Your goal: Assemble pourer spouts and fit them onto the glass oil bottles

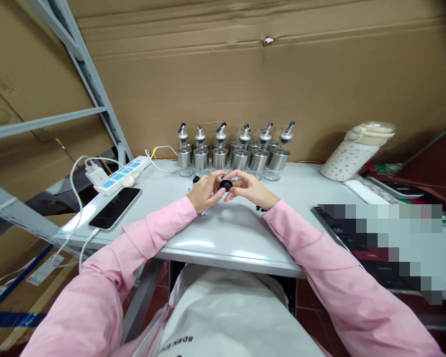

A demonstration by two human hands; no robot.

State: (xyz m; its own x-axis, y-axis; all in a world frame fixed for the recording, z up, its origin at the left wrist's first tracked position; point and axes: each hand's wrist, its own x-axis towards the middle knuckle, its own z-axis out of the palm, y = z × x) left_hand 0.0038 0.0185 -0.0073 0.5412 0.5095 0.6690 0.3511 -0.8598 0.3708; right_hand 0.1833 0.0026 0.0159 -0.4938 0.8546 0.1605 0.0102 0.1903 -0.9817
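Observation:
Between my two hands, above the middle of the white table, is a small round black part (225, 185). My left hand (205, 192) has its fingers closed on the part's left side. From the right, the fingers of my right hand (248, 186) pinch the same part. Small black pieces (260, 208) lie on the table beside my right wrist, and another black piece (196, 179) sits just behind my left hand. Several glass and steel bottles (240, 159) with pour spouts stand in rows behind my hands.
On the left are a phone (116, 208), a power strip (121, 176) and white cables. A spotted bottle (351, 153) stands tilted in view at the back right. A dark device (334, 230), partly pixelated, lies on the table's right side. Cardboard (208, 74) rises behind.

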